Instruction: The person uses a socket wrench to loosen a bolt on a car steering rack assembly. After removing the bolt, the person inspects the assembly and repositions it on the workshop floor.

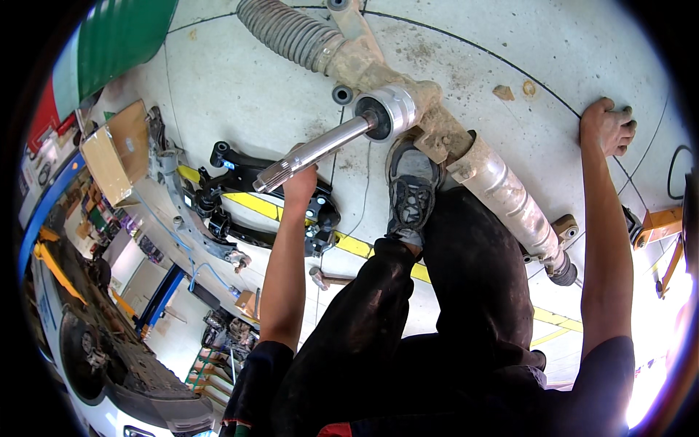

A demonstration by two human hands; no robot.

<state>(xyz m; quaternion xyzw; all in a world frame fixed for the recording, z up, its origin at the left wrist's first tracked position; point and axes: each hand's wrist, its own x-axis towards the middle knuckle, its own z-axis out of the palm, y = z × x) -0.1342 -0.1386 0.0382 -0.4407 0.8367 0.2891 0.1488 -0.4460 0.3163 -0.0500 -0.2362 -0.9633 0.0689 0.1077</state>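
A dirty steering rack (389, 81) lies slantwise across the floor, with a ribbed grey bellows (287, 35) at its far left end. From its round silver housing (399, 109) a splined steel shaft (313, 151) points up and to the left. My left hand (300, 188) is behind and below this shaft; the shaft hides most of its fingers, so its grip cannot be made out. Beside the rack's middle stands my shoe (413, 186). Far to the right, my right hand (608, 130) is closed, fingers curled, down at the floor; whatever is inside it, if anything, is hidden.
Black control arms (251, 171) lie at the left across a yellow floor line (354, 245). A hammer (318, 277) rests near my leg. Cardboard (127, 156) and a raised white car (109, 408) stand further left. An orange metal piece (661, 220) sits at the right.
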